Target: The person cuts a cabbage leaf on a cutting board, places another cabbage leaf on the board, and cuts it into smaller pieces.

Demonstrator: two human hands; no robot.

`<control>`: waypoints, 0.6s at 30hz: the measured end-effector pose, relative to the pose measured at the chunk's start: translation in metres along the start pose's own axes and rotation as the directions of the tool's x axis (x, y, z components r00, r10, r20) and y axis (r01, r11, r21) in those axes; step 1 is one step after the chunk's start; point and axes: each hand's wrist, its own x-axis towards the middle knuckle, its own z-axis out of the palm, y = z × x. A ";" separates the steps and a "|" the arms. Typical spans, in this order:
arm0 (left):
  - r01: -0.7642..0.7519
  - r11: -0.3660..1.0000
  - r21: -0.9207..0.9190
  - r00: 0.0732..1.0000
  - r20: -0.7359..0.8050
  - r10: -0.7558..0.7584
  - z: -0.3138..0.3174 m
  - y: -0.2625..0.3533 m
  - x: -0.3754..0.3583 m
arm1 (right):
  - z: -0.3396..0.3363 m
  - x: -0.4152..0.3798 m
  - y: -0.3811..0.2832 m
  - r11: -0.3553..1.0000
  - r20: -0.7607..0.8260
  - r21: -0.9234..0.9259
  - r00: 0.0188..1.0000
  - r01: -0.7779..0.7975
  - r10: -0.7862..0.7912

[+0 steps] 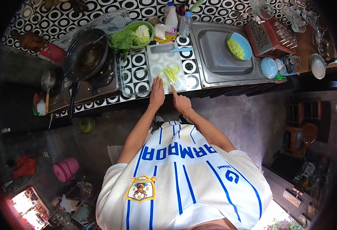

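Observation:
A pale, translucent cutting board [152, 57] lies on the counter, with chopped light-green vegetable [171, 73] in a loose pile on its near half. My left hand [157, 93] rests at the board's near edge, fingers stretched forward and close together, their tips at a few yellow-green bits. Just right of it, my right hand [182, 102] points its index finger at the board below the pile; the other fingers are curled, and nothing shows in them. Across the board's far right corner lies a light-blue knife [180, 49], touched by neither hand.
Left of the board sits a clear glass dish [136, 93]. Behind are a green basin [151, 31] with cabbage [142, 34] and bottles [171, 19]. A wok [87, 53] stands on the stove. At right, a blue bowl [246, 43] of chopped greens sits over the sink [199, 57].

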 end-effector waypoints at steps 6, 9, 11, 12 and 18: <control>0.005 1.000 -0.005 1.000 0.015 -0.005 -0.001 -0.005 -0.008 | -0.003 0.014 -0.025 0.995 0.021 0.076 0.998 0.062 -0.064; 0.008 1.000 0.014 0.999 0.031 -0.008 -0.006 -0.006 -0.008 | 0.006 0.027 -0.029 0.994 0.007 0.056 0.996 0.091 -0.091; 0.011 0.999 0.042 0.998 0.064 -0.014 -0.007 -0.006 -0.008 | 0.010 0.033 -0.030 0.996 0.021 0.039 0.996 0.084 -0.085; 0.021 0.998 0.051 0.996 0.080 -0.025 -0.009 -0.004 -0.007 | 0.012 0.036 -0.030 0.996 0.029 0.030 0.996 0.081 -0.082; 0.054 0.993 0.108 0.987 0.148 -0.070 -0.018 0.004 -0.004 | 0.021 0.042 -0.032 0.995 -0.001 -0.062 0.997 0.074 -0.074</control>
